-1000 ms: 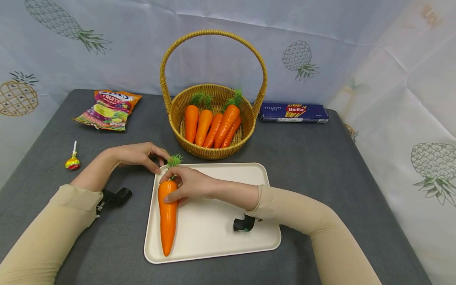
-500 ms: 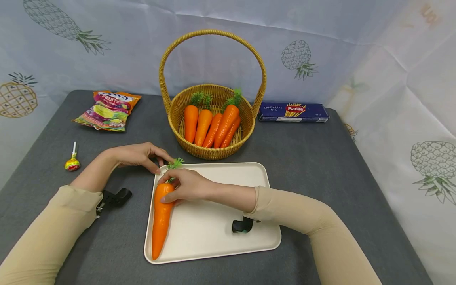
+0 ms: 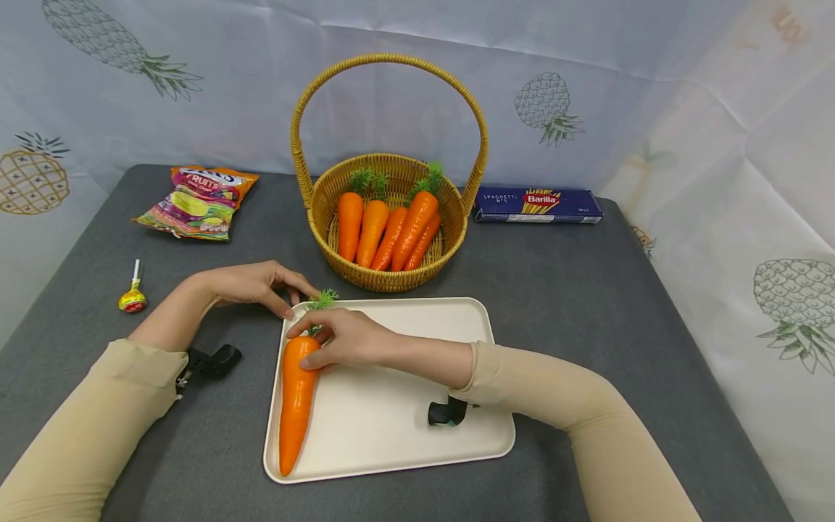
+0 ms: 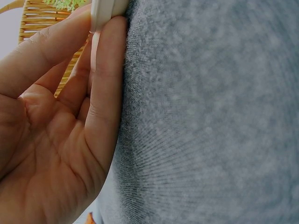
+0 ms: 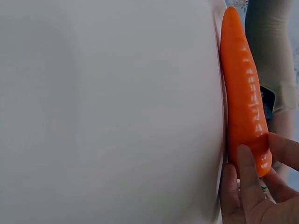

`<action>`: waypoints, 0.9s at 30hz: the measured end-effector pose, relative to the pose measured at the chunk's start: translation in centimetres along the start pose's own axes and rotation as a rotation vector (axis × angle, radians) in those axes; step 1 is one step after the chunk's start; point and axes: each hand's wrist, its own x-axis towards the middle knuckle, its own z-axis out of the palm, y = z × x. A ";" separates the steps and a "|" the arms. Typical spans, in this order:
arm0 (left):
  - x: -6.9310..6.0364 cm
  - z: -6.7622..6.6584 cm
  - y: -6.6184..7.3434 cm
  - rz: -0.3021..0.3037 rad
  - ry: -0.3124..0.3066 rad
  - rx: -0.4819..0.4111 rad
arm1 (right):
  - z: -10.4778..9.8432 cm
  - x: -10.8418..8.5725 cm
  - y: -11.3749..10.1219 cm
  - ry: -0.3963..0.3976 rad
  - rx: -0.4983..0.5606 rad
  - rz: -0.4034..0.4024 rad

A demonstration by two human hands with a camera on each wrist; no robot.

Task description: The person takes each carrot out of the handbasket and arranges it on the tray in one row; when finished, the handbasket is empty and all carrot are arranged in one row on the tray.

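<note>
An orange carrot (image 3: 298, 406) with a green leafy top lies lengthwise along the left side of the cream tray (image 3: 398, 428). My right hand (image 3: 352, 337) holds it near its thick end, with the thumb on one side and fingers around the other. In the right wrist view the fingers rest against the carrot's (image 5: 243, 84) broad end. At the tray's far left corner, my left hand (image 3: 251, 283) pinches the rim. The left wrist view has the tray edge (image 4: 105, 14) between thumb and finger.
A wicker basket (image 3: 391, 281) with a tall handle holds several carrots (image 3: 372, 232) behind the tray. To its right lies a blue spaghetti box (image 3: 538, 206). A candy bag (image 3: 198, 203) and a lollipop (image 3: 133, 298) lie on the left of the grey table (image 3: 587, 312).
My right hand has shifted the carrot's tip left, so it now slants along the tray's left edge. The left hand has stayed at the tray corner.
</note>
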 end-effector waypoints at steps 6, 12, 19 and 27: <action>0.0 0.0 -0.1 0.002 -0.004 0.006 | -0.2 -0.2 0.1 -0.013 0.048 -0.001; 0.0 0.0 -0.1 0.010 -0.006 0.004 | -0.6 -0.3 0.2 -0.045 0.123 0.013; -0.1 0.0 -0.1 0.005 -0.001 0.004 | -1.2 -0.7 0.4 -0.043 0.121 0.017; 0.0 0.0 -0.1 0.003 0.000 -0.001 | -2.3 -1.4 -0.1 -0.034 0.118 0.017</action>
